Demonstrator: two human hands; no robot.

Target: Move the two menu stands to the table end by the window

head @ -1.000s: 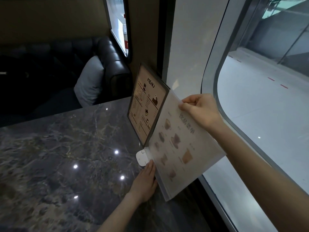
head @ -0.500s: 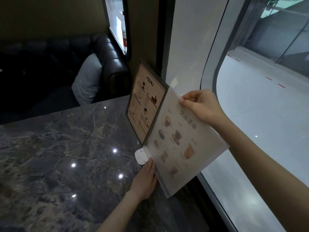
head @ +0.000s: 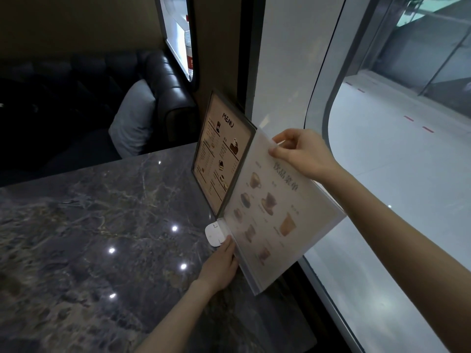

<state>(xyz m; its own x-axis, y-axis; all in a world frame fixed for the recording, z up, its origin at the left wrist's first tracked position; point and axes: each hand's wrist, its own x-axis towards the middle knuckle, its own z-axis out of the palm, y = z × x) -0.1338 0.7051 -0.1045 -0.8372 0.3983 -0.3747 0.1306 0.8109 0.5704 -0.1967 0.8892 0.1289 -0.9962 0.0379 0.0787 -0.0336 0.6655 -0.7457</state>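
Note:
Two menu stands are at the window end of the dark marble table (head: 89, 225). The brown framed stand (head: 221, 154), headed MENU, stands upright against the wall. Next to it is a clear acrylic stand (head: 270, 212) with a pale drinks sheet, tilted toward me, its white base (head: 213, 234) on the table. My right hand (head: 300, 154) pinches its top edge. My left hand (head: 221, 266) grips its lower left edge by the base.
A large window (head: 395, 200) with a curved frame runs along the table's right end. Behind the table sits a black leather sofa (head: 165, 82) with a grey cushion (head: 135, 115). A small lit window (head: 178, 34) is above the sofa.
Both hands keep their hold on the clear stand. Its sheet has turned slightly more toward me; the brown stand has not moved.

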